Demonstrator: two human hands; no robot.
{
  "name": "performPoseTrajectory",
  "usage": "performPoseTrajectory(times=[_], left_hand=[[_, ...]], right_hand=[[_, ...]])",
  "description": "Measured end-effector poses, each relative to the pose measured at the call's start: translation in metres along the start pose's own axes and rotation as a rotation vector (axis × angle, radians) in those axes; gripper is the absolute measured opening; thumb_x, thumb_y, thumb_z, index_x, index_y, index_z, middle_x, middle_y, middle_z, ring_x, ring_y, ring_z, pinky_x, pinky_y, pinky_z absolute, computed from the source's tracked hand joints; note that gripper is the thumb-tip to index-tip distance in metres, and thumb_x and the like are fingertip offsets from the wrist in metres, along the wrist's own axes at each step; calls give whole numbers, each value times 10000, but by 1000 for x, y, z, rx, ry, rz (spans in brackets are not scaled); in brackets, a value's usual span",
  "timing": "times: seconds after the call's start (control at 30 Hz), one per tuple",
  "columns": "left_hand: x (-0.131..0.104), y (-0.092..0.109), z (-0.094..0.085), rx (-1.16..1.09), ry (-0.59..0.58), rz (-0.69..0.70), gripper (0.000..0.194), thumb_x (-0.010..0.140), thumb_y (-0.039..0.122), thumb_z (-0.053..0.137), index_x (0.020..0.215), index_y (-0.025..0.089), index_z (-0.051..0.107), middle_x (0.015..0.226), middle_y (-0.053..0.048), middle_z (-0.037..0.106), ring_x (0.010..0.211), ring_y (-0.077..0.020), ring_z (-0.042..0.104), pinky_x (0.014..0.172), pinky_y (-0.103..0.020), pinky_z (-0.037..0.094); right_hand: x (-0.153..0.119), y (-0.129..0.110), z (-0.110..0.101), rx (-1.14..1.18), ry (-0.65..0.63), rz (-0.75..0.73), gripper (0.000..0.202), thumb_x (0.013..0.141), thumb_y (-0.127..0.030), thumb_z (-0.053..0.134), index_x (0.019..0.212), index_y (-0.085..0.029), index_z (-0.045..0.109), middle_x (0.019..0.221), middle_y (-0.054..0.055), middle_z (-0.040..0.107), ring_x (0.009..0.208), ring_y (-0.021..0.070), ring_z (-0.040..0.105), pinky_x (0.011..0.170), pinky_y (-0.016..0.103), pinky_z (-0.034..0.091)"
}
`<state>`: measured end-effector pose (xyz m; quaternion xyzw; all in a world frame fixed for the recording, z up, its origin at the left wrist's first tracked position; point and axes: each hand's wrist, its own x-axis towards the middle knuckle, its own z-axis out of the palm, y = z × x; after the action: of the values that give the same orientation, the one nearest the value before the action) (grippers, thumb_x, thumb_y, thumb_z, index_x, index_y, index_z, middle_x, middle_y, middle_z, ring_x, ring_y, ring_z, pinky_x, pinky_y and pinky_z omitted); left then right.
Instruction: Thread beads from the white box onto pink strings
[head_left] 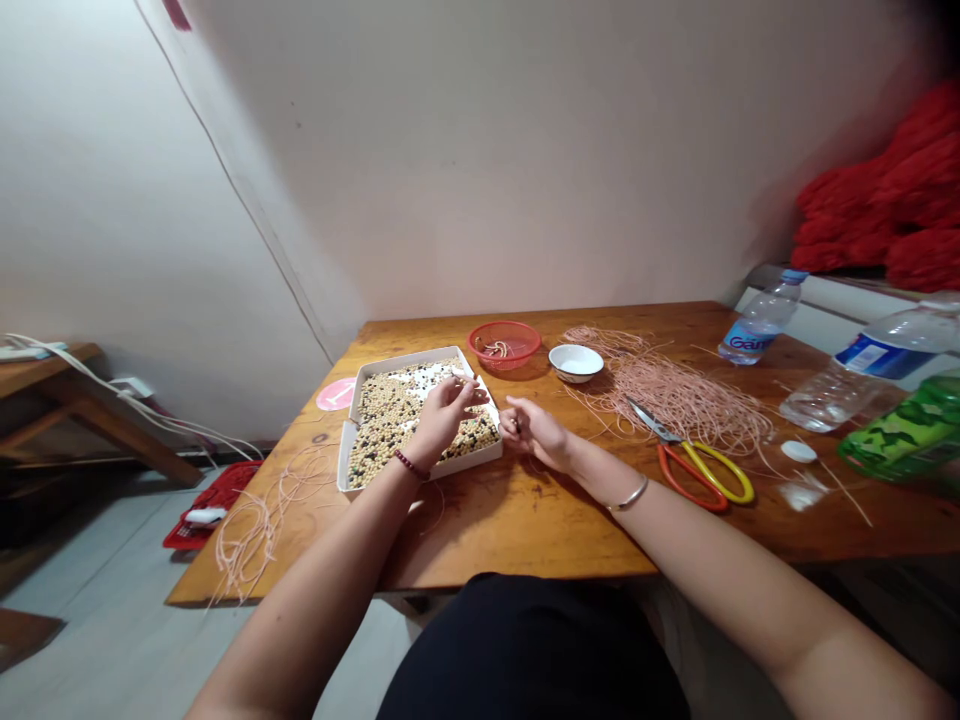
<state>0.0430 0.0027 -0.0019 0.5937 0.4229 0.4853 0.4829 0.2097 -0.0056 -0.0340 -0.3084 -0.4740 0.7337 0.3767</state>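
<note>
A white box (495, 455) holds many small cream and black beads (382, 402). Over its right part is my left hand (448, 408), wearing a dark red bead bracelet; its fingers are bent together, and what they hold is too small to name. Just past the box's right edge, my right hand (534, 432) has its fingertips curled closed on something tiny and dark that I cannot make out. A silver bangle (630, 494) sits on the right wrist. The two hands are close but apart. A thin pale cord loop shows faintly below the box.
Behind are a red basket (504, 345) and a white bowl (576, 363). To the right lie a pink cord pile (675, 392), scissors (686, 455) and plastic bottles (759, 320). More loose cords (251, 535) lie at the left, near a pink disc (336, 394).
</note>
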Motion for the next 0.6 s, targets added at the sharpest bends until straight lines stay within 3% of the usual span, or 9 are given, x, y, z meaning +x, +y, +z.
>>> performPoseTrajectory(times=[0.13,0.23,0.33,0.5,0.6], left_hand=[[-2,2,0,-10,-7,16,351,785,478,607,901,159,521,845,-75,666,847,-192,666,634,-241,502],[-1,0,0,-9,-34,22,344,794,479,594,899,161,515,813,-65,656,814,-180,661,615,-230,496],[0,-3,1,-19,-60,54,348,791,486,591,890,163,509,819,-57,633,815,-180,649,607,-237,501],[-1,-3,2,31,-90,105,310,811,468,567,874,169,518,832,-44,599,796,-160,621,640,-251,509],[-2,-4,2,102,-102,133,288,830,458,537,892,177,527,836,-35,596,770,-136,600,653,-231,491]], right_hand=[[-5,-10,-3,41,-41,147,629,833,-669,305,621,-146,584,636,65,594,611,135,574,576,228,442],[-7,-13,-4,94,-56,163,625,853,-645,303,735,-133,640,734,96,657,736,169,628,710,272,484],[-8,-12,-2,120,-99,177,549,877,-581,347,872,-124,651,754,89,672,732,165,639,757,288,487],[-5,-7,2,183,-42,104,408,902,-491,388,976,-154,607,686,38,631,652,148,618,696,278,493],[-2,-4,4,185,43,70,328,889,-468,434,958,-177,567,637,-7,564,504,93,505,498,202,423]])
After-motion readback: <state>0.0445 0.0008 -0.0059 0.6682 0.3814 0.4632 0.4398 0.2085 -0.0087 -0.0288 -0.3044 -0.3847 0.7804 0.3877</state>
